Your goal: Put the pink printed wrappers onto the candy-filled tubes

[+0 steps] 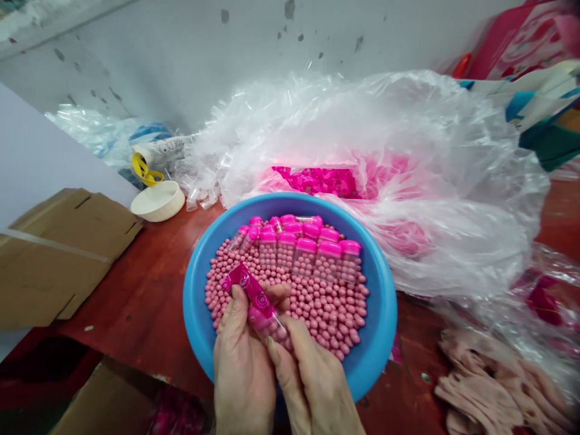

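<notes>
My left hand (240, 365) pinches a magenta printed plastic sleeve (248, 284) between thumb and fingers. My right hand (315, 368) grips a small clear bottle (277, 332) with pink balls inside, its capped end tucked against or into the sleeve; how far in, I cannot tell. Both hands are closed, above the near part of a blue basin (196, 302). Loose pink balls (330, 320) fill the basin. Several filled clear bottles with bright pink caps (328, 249) lie on the balls toward the far side.
Behind the basin, a large clear bag (453, 151) holds bright pink caps (321, 181). Clear empty tubes (203, 193), a white round lid (158, 202) and a yellow tape ring (144, 169) are at the back left. Cardboard (58, 260) stands left; beige cloth (493, 386) lies right.
</notes>
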Demonstrator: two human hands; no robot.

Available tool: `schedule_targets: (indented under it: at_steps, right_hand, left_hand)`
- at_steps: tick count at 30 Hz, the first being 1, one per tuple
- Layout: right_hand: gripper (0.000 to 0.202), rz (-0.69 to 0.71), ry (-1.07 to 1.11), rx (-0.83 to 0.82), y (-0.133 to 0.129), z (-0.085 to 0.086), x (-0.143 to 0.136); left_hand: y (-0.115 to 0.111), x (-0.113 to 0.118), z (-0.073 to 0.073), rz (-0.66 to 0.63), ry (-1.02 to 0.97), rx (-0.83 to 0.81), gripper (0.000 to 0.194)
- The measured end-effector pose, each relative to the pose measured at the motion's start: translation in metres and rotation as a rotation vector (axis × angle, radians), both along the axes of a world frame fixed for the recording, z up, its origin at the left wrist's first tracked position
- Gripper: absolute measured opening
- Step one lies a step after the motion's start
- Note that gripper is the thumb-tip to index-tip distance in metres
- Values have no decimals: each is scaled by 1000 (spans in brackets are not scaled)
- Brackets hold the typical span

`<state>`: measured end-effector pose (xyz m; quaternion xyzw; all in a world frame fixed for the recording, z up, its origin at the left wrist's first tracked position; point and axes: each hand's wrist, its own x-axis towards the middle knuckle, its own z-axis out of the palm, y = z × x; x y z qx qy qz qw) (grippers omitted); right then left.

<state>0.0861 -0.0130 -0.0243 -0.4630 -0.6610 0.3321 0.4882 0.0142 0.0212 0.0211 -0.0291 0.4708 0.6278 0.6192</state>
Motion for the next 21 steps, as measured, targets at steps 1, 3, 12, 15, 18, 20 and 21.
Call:
schedule_targets:
  at_steps: [1, 3, 12, 15, 18, 20, 21]
  right_hand:
    - [30, 14, -16, 10, 1, 0, 1]
    - [38, 39, -57, 36, 2, 0, 4]
    - [57, 44, -174, 133, -3, -9, 6]
    - [55, -59, -151, 174, -5, -15, -4]
    - [50, -108, -112, 181, -6, -15, -5]
    - [46, -57, -135, 138, -4, -12, 0]
    - [44, -22, -158, 98, -3, -10, 4]
  left_hand:
    - [1, 0, 1, 8, 0, -8, 45]
    - [2, 0, 1, 4, -19, -26, 48]
    - [1, -8, -8, -174, -121, 2, 41]
    - [-1, -6, -7, -106, -28, -2, 40]
    - [-1, -5, -9, -91, 29, -17, 43]
    - [-2, -5, -10, -68, 86, 23, 40]
    - [-2, -5, -10, -50, 126, 55, 37]
